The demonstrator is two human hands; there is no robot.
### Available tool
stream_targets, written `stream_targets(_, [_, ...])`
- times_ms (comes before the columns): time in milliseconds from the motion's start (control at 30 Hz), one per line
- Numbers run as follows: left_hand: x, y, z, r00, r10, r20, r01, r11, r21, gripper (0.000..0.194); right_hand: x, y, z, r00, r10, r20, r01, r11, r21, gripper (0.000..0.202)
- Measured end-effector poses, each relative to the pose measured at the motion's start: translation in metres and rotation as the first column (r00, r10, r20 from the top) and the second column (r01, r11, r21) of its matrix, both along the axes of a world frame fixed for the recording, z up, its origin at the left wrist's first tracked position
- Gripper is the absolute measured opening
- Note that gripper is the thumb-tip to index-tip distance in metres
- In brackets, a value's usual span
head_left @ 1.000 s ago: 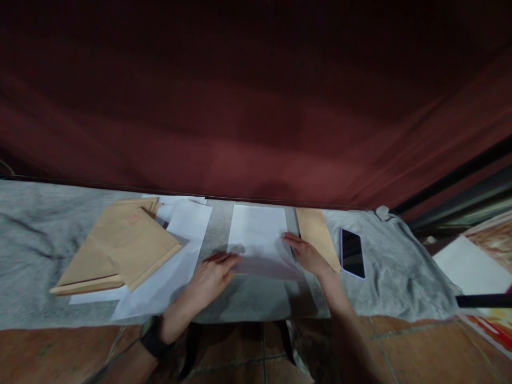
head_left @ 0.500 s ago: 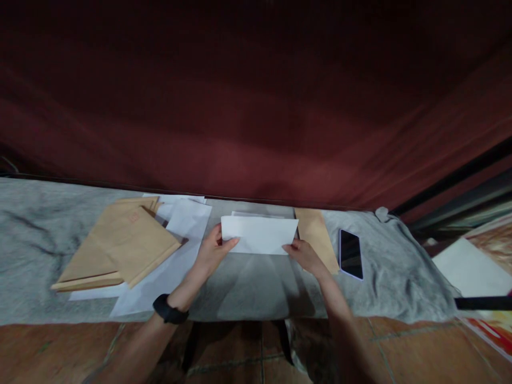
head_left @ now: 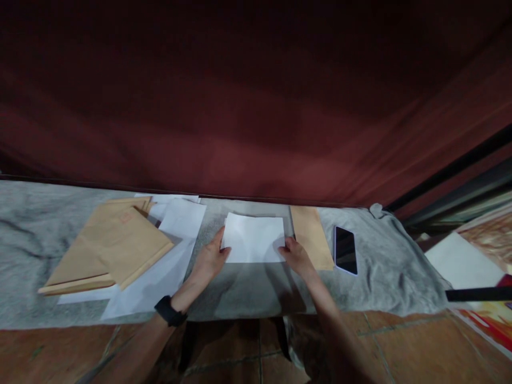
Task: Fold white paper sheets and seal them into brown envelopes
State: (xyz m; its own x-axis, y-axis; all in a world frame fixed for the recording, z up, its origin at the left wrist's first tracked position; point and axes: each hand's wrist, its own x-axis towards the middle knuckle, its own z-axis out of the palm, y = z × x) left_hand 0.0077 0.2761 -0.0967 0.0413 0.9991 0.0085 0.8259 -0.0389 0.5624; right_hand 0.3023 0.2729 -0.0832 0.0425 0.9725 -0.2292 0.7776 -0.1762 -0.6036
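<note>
A folded white sheet of paper [head_left: 254, 237] is held between my two hands, over the middle of the cloth-covered table. My left hand [head_left: 212, 255] pinches its left edge, thumb on the near face and fingers behind. At the right edge my right hand [head_left: 296, 253] grips it the same way, its fingers partly hidden by the paper. Just beyond the right hand lies a brown envelope [head_left: 314, 234]. Left of my left hand, loose white sheets [head_left: 182, 224] lie partly beneath a pile of brown envelopes [head_left: 136, 240].
A phone [head_left: 345, 250] with a pale purple case lies right of the single envelope. Grey cloth [head_left: 384, 266] covers the table. Behind it hangs a dark red curtain [head_left: 240, 133]. At the far right are a black bar [head_left: 476, 294] and a white panel [head_left: 464, 264].
The paper now shows a taller, narrower face, and its near edge sits slightly lower. My hands have come closer together, still holding its sides. The whole view has shifted a little.
</note>
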Motion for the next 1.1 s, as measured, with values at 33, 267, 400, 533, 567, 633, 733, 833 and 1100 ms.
stream_targets(33, [0.0, -0.001, -0.001, 1.0, -0.007, -0.004, 0.006, 1.0, -0.013, 0.07, -0.001, -0.001, 0.001, 1.0, -0.011, 0.024, 0.011, 1.0, 0.002, 0.02])
stream_targets(267, [0.004, -0.01, 0.004, 0.993, -0.001, -0.118, -0.008, 0.997, -0.083, 0.078, -0.007, -0.013, 0.005, 0.984, -0.017, 0.175, 0.019, 1.0, -0.013, 0.044])
stream_targets(400, [0.009, -0.012, 0.02, 0.982, 0.023, -0.186, -0.053, 0.986, -0.159, 0.081, -0.011, -0.017, 0.008, 0.945, 0.057, 0.321, -0.041, 0.998, -0.057, 0.055])
stream_targets(533, [0.016, -0.015, 0.032, 0.966, 0.022, -0.256, -0.082, 0.971, -0.226, 0.073, -0.014, -0.018, 0.012, 0.933, 0.096, 0.346, -0.069, 0.993, -0.092, 0.056])
stream_targets(567, [0.017, -0.016, 0.033, 0.961, 0.02, -0.276, -0.083, 0.972, -0.221, 0.07, -0.015, -0.019, 0.013, 0.93, 0.102, 0.354, -0.074, 0.993, -0.092, 0.055])
stream_targets(633, [0.019, -0.018, 0.033, 0.953, 0.022, -0.303, -0.085, 0.977, -0.197, 0.064, -0.015, -0.021, 0.014, 0.916, 0.109, 0.385, -0.084, 0.993, -0.081, 0.055])
stream_targets(733, [0.018, -0.021, 0.03, 0.941, 0.035, -0.336, -0.088, 0.986, -0.143, 0.057, -0.014, -0.024, 0.015, 0.897, 0.089, 0.433, -0.077, 0.996, -0.045, 0.053])
stream_targets(833, [0.02, -0.025, 0.024, 0.911, 0.052, -0.409, -0.038, 0.998, 0.041, 0.051, -0.015, -0.026, 0.013, 0.916, 0.041, 0.4, -0.071, 0.996, 0.06, 0.045])
stream_targets(1100, [0.064, -0.03, -0.027, 0.902, -0.224, -0.369, 0.348, 0.884, 0.313, 0.055, -0.092, -0.026, -0.023, 0.984, 0.165, 0.067, -0.178, 0.876, 0.448, 0.057])
